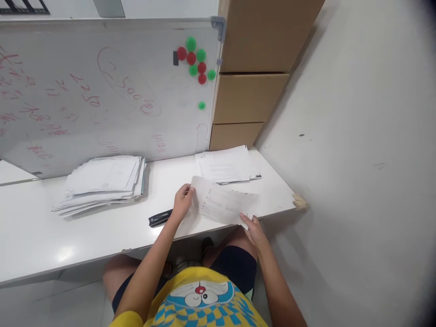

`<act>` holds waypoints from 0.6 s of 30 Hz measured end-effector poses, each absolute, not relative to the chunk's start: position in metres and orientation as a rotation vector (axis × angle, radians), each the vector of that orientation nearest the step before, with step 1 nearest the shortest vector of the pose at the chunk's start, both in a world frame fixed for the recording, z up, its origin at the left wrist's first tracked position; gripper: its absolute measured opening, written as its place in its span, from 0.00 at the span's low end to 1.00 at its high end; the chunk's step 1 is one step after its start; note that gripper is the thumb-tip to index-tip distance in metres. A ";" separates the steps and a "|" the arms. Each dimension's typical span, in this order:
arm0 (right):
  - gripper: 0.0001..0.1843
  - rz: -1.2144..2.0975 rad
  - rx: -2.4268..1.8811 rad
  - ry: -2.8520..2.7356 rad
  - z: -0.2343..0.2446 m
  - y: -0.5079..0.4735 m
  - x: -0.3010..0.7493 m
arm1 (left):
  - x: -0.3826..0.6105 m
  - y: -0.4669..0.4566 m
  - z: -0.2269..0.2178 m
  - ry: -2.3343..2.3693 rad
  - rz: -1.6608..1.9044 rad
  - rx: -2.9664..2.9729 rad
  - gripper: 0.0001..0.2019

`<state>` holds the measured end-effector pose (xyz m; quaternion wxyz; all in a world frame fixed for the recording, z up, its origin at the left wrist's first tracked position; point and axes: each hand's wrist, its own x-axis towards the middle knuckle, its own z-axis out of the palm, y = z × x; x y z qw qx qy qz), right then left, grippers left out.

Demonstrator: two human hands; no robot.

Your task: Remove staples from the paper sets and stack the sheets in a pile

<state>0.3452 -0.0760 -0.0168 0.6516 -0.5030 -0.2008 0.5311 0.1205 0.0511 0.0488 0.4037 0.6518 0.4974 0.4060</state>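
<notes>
A printed sheet of paper [221, 203] is held up over the front edge of the desk, slightly bent. My left hand [183, 201] pinches its left edge between thumb and fingers. At the lower right corner my right hand [252, 228] grips the same sheet, thumb on top. Whether it is one sheet or more, I cannot tell. A black stapler-like object [160, 218] lies on the desk just left of my left wrist. Behind the held sheet is a low pile of printed papers [226, 164], partly covered by it.
A thick, uneven paper stack [104, 177] sits on the white desk [85, 236] at the left. A whiteboard [136, 59] with red writing and several round magnets [191, 58] stands behind. Cardboard boxes [240, 97] are stacked beside it, and a white wall [357, 136] bounds the right.
</notes>
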 end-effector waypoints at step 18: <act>0.20 1.235 -1.216 -0.377 -0.021 -0.073 0.332 | 0.105 0.037 0.066 1.377 1.076 1.613 0.12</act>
